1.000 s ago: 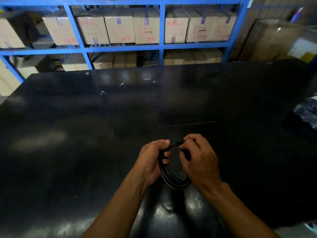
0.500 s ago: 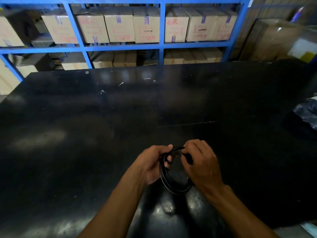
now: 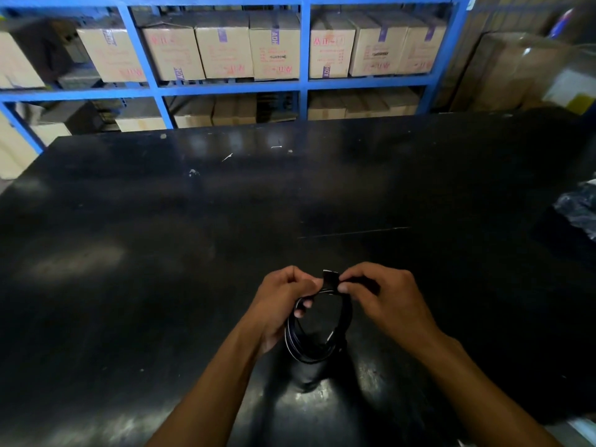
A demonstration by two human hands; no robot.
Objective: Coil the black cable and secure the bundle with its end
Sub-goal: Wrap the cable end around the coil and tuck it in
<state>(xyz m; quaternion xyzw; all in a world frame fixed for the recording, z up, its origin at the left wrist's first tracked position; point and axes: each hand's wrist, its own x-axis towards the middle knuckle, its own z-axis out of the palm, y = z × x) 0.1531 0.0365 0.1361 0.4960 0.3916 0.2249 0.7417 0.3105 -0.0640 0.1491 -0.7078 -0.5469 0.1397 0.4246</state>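
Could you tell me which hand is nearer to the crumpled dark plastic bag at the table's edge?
Right. The right hand pinches the cable coil on the side toward the plastic bag; the left hand grips it farther away.

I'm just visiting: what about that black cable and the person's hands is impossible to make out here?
Only the head view exists.
- The cable's end: a short black piece at the top of the black cable is pinched by the right hand; fingers cover it, so whether it is tucked in is unclear.
- Number of loops: black on the black table, too dark.
- Left hand: its palm side is hidden.
- Box labels: blurred.
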